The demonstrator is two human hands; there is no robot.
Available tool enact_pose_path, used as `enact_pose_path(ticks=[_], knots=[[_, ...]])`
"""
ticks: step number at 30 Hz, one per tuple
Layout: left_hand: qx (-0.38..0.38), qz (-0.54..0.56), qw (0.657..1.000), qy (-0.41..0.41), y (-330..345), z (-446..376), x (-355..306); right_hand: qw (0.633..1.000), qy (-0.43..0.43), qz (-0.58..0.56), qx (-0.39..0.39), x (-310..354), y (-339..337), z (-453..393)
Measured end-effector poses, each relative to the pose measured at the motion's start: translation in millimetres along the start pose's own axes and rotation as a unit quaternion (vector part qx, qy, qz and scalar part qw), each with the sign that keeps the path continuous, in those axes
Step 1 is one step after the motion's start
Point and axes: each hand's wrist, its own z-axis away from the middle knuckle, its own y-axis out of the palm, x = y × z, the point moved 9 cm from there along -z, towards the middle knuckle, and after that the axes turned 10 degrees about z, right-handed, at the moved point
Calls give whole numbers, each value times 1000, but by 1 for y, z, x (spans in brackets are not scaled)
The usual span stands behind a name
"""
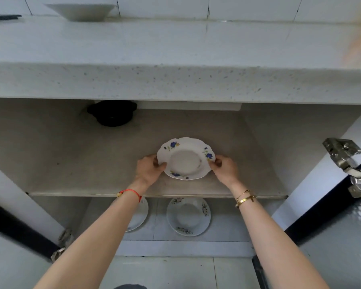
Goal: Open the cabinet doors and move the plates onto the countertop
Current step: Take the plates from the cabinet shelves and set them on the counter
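- My two forearms reach up from the bottom of the frame into the open cabinet, a red string bracelet (pixel 131 192) on my left wrist and gold bangles (pixel 245 198) on my right.
- Low in the frame, under the shelf edge, two more plates lie flat on the cabinet floor: a floral plate (pixel 188 216) at centre, and a second plate (pixel 139 215) just left of it, partly hidden behind my left forearm.
- The cabinet doors stand swung open at both sides; a metal hinge (pixel 346 159) shows at the right edge of the frame, another hinge (pixel 62 245) at lower left.
- At the centre of the frame I hold the blue-flowered plate (pixel 186 159) by its scalloped rim over the grey shelf (pixel 71 159); I cannot tell whether it touches the shelf.
- My left hand (pixel 149 168) pinches the plate's left rim, thumb on top.
- My right hand (pixel 224 167) pinches the right rim in the same way.
- Farther back on the shelf, upper left of the plate, a black pot (pixel 112 113) sits partly under the counter overhang.
- Above, the speckled countertop (pixel 175 49) spans the frame.
- On it at upper left stands a white bowl (pixel 80 11) by the tiled wall, with a dark utensil (pixel 4 17) at the far left edge.
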Motion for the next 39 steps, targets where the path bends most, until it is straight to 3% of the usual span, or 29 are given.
enact_pose_path(ticks=[12, 20, 31, 39], knots=[[-26, 40, 999, -2, -18, 12, 11, 998, 5, -58, -35, 10, -1, 21], [-31, 59, 997, -50, -60, 71, -17, 998, 35, -58, -12, 40, -31, 83], [12, 86, 988, -127, -137, 228, -88, 988, 106, -95, 65, 84, -127, 232], [-1, 91, 982, -167, -223, 333, -183, 977, 132, -128, 110, 143, -229, 330]])
